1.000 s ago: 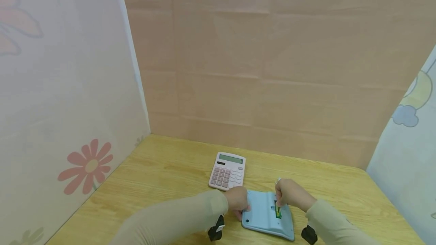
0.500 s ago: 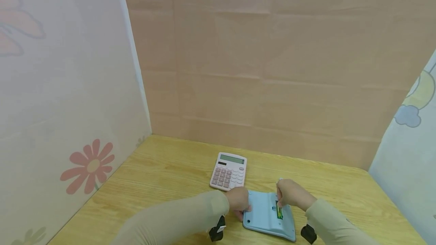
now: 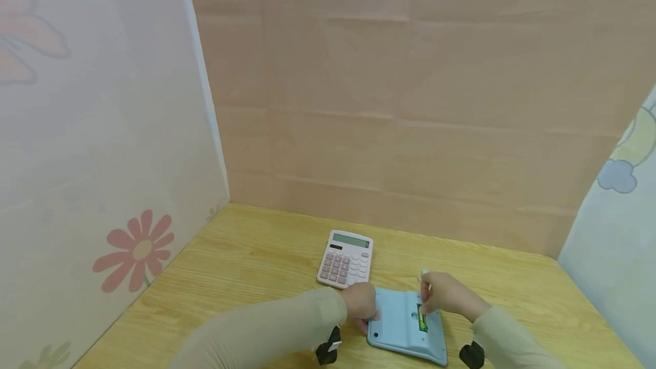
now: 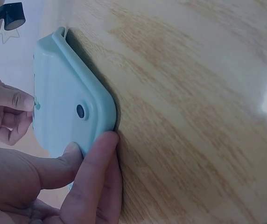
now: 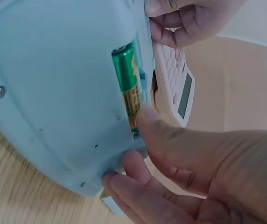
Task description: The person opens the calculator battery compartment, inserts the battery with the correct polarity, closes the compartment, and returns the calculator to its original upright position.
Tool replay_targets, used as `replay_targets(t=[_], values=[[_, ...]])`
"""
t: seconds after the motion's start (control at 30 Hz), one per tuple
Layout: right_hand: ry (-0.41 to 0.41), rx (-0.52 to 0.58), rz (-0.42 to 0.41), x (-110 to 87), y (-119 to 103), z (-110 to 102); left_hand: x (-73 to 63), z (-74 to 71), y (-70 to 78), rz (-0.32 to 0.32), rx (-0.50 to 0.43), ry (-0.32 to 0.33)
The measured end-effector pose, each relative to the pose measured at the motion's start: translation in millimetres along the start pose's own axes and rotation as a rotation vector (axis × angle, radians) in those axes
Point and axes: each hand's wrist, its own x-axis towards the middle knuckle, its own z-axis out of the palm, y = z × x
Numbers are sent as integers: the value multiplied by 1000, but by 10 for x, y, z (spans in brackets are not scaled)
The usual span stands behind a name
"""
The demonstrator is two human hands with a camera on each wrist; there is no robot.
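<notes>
A light blue calculator (image 3: 394,323) lies face down on the wooden table, its back exposed. A green and gold battery (image 5: 127,79) sits in the slot in its back. My left hand (image 3: 360,300) holds the calculator's left edge, thumb on the back and fingers at the rim, plain in the left wrist view. Over the slot's far end is my right hand (image 3: 447,294). Its thumb (image 5: 154,133) touches the battery's lower end in the right wrist view, while loosely bent fingers rest by the calculator's edge. The thumb covers part of the battery.
Behind the blue calculator stands a pink calculator (image 3: 345,259), keys up, close to my left hand. A small pale object (image 3: 423,273) lies beyond my right hand, mostly hidden; its kind is unclear. The table (image 3: 266,244) meets a tan covered wall (image 3: 389,101) at the back.
My right hand has shifted slightly right, and a gap shows between its thumb and fingers. My left hand keeps its hold on the blue calculator. The battery stays in its slot.
</notes>
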Motion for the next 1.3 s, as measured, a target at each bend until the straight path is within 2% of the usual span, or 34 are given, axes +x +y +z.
replay_targets(t=[0.13,0.23,0.33,0.53,0.67,0.77,1.0,1.13,1.3], values=[[-78,122,-84,-42,108,-62,9,15,-2,3,-6,-3],[-158,236,-106,-28,199,-144,14,15,-6,1,-24,-4],[-189,306,-112,24,289,-242,24,7,-14,0,-38,-8],[-88,270,-134,155,404,-403,29,0,-18,-6,-6,2],[-3,215,-116,252,449,-439,27,-6,-21,-7,-9,-1],[26,162,-113,317,473,-430,24,-9,-22,-9,-20,-5],[-6,110,-119,421,561,-320,-1,5,-10,3,-26,4],[-34,112,-88,445,593,-268,-17,8,0,10,3,7],[-59,143,-93,448,587,-248,-24,-10,8,-12,-20,12]])
